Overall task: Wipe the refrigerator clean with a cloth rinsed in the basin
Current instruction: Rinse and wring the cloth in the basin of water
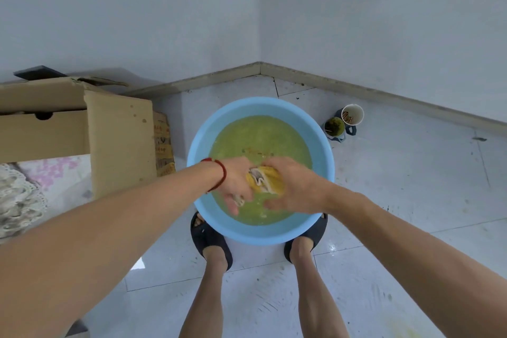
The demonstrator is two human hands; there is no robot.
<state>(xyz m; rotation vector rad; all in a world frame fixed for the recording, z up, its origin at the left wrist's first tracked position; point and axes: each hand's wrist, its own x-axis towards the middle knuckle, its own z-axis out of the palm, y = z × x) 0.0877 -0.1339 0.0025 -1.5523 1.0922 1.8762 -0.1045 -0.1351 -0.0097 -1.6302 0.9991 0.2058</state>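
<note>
A yellow cloth [265, 180], bunched and twisted, is held over the middle of a blue basin [326, 156] that stands on the tiled floor [411, 173]. The left hand [236, 184] grips one end with fingers curled round it, and the right hand [295, 189] grips the other end just beside it, knuckles up. The basin holds cloudy greenish water [260, 134]. A red string bracelet [221, 173] circles the left wrist. Two feet in dark slippers [210, 239] stand at the basin's near rim. A cardboard box [118, 140] sits to the left, and two small cups [352, 114] stand near the wall to the right of the basin.
</note>
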